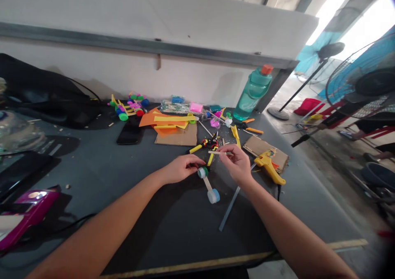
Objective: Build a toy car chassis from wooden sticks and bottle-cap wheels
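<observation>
My left hand (182,167) is closed, pinching a small axle piece: a green bottle cap (203,172) joined by a pale stick to a blue cap (213,196) that hangs toward me. My right hand (237,163) is closed in a pinch on a thin pale stick (217,152) held level just above the green cap. Both hands hover over the dark table (160,217), close together. Yellow sticks and a red-black part (207,144) lie just beyond my fingers.
A yellow glue gun (268,166) rests on cardboard at right. Orange and yellow sheets (168,122), a black phone (129,133), bottle-cap toy cars (129,106), a teal water bottle (253,93) and orange pliers (251,129) lie farther back. A grey strip (230,209) lies under my right wrist. A fan stands at right.
</observation>
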`<state>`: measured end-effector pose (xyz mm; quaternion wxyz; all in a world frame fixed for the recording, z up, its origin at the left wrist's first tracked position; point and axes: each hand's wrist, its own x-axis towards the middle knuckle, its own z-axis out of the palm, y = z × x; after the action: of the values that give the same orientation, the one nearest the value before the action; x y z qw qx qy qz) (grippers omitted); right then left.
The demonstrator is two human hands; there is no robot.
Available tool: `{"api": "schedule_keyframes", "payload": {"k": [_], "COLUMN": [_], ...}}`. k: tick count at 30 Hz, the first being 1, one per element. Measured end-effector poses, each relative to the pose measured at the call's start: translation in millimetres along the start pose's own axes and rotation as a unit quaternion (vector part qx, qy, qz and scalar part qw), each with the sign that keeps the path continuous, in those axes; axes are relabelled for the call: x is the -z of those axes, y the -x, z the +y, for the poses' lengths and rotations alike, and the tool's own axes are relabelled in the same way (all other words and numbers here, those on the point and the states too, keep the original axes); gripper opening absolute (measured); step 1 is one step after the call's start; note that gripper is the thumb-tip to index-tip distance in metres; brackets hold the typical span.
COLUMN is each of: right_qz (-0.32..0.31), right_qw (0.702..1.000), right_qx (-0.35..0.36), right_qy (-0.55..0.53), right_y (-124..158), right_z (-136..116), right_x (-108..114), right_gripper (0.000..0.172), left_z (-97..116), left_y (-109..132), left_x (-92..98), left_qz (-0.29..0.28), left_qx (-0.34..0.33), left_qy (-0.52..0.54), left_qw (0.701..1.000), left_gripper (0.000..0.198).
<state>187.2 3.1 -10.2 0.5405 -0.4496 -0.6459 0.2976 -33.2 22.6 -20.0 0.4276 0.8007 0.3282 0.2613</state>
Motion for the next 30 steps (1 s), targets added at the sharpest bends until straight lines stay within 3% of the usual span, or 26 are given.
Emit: {"api": "schedule_keyframes", "payload": {"k": [3,10,17,20,27,30], "right_qz": [-0.002,-0.045,-0.215,-0.256,-0.248,-0.237], "right_qw": [1.000,0.999,0.973,0.957,0.954,0.958], "right_qx": [-0.009,-0.009,0.027,0.036,0.045,0.049], "right_qy": [-0.007,-0.013,0.081,0.130,0.161,0.155], "right_y": [0.0,1.6,5.6,7.6,4.7,3.0], "right_z": [2.4,-0.5,-13.8,-15.5,-10.9,-7.6], "right_x": [0.6,1.3,-0.3,-2.7,-2.1,-1.2], "right_gripper": [0.008,0.006,0.003,0.008,0.004,0.006], "left_z": [4.1,16.5,0.4,-6.2,4.9,10.7], "left_y": [0.2,1.8,1.3,0.8,2.4,3.7], "left_x": [-0.8,-1.5,4.0,5.2,8.3,9.8], "left_qz": [0.023,-0.017,0.002,0.011,0.095,0.104], "left_qx": [0.005,-0.034,-0.029,-0.023,-0.018,-0.023], "left_qy": [-0.042,-0.145,-0.140,-0.121,-0.082,-0.075], "left_qw": [0.999,0.989,0.990,0.992,0.992,0.991], "left_gripper": [0.027,0.031,0.030,0.032,0.018,0.016]}}
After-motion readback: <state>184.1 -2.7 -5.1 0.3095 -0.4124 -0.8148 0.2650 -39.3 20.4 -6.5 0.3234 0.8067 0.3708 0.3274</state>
